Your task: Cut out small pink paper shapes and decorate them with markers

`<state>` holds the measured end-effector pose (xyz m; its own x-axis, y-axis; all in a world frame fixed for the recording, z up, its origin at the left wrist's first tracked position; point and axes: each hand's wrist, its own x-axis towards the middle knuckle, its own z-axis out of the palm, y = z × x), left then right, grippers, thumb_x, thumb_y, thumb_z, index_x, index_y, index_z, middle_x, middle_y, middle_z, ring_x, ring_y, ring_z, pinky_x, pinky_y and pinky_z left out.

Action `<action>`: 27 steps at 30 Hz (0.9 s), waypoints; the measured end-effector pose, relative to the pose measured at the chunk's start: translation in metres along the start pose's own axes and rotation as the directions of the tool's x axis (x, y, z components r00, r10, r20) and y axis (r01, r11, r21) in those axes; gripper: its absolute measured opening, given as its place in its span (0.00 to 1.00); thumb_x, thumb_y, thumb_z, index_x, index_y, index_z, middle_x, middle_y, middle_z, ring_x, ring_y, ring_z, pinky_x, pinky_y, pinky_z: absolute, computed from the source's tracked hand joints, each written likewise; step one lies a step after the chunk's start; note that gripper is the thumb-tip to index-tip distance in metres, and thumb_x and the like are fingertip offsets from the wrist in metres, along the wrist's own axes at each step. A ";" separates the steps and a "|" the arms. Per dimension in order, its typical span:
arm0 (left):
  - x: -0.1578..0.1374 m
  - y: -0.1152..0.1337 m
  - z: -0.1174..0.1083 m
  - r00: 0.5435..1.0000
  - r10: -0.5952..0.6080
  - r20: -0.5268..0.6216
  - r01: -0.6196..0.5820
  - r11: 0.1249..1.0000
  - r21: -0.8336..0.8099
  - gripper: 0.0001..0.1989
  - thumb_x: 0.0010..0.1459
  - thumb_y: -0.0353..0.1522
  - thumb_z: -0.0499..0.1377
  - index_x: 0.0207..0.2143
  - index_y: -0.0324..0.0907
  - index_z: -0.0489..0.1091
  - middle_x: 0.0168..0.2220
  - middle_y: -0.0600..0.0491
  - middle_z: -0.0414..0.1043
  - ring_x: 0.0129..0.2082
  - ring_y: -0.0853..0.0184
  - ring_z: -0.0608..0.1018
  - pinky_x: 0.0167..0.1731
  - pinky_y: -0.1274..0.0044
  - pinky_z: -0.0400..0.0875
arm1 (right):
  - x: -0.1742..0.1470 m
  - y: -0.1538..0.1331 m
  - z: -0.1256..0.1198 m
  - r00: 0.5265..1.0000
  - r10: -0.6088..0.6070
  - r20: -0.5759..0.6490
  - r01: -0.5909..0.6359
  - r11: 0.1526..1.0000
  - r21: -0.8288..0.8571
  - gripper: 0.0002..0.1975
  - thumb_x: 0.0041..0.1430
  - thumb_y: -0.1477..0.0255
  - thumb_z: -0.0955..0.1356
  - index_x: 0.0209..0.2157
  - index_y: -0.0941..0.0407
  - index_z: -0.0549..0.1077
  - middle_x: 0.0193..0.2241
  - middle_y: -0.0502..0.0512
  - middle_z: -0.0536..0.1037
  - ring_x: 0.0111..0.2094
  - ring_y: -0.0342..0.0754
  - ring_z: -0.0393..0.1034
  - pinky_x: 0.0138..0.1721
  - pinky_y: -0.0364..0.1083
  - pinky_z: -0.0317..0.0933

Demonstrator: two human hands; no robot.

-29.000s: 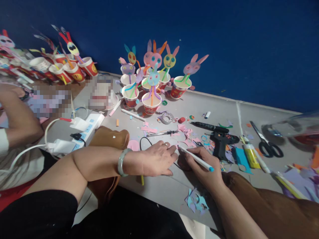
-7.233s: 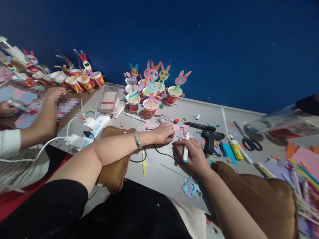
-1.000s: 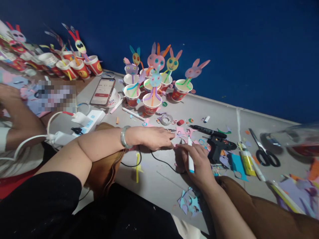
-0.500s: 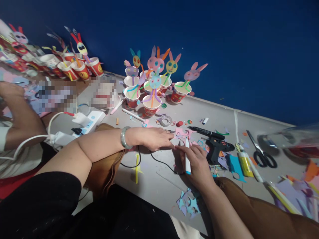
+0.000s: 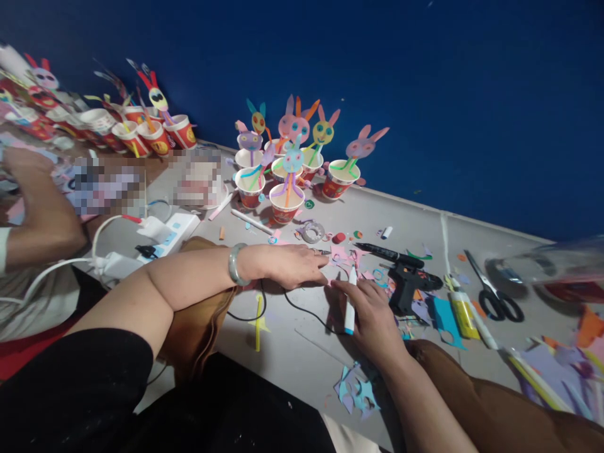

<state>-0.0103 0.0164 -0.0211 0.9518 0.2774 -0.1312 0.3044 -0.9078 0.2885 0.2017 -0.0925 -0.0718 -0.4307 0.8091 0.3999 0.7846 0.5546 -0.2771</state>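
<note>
Right hand (image 5: 375, 314), center-right of frame — closed around a white marker (image 5: 350, 308), blue end toward bottom of frame. Left hand (image 5: 293, 267), mid-frame, palm down, fingers near pink paper scraps (image 5: 340, 255); can't tell if it's gripping anything. Writing: black marker (image 5: 387, 253), right of center, has pale lettering, too small to read. Red cups (image 5: 287, 209), upper middle — printed, text not legible. Yellow glue bottle (image 5: 465, 316), right side: label unreadable too.
</note>
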 end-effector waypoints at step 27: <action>-0.001 -0.002 0.002 0.995 0.071 0.070 -0.073 0.997 0.032 0.15 0.55 0.24 0.55 0.43 0.45 0.73 0.44 0.47 0.68 0.37 0.64 0.70 0.33 0.72 0.59 | -0.007 0.000 -0.002 0.990 -0.008 0.138 0.003 0.999 0.035 0.21 0.59 0.80 0.62 0.54 0.56 0.67 0.39 0.60 0.80 0.45 0.56 0.70 0.42 0.52 0.68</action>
<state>-0.0124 0.0175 -0.0233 0.9658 0.1899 -0.1764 0.2326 -0.9352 0.2669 0.2057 -0.0989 -0.0730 -0.4946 0.8235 0.2779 0.7668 0.5640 -0.3065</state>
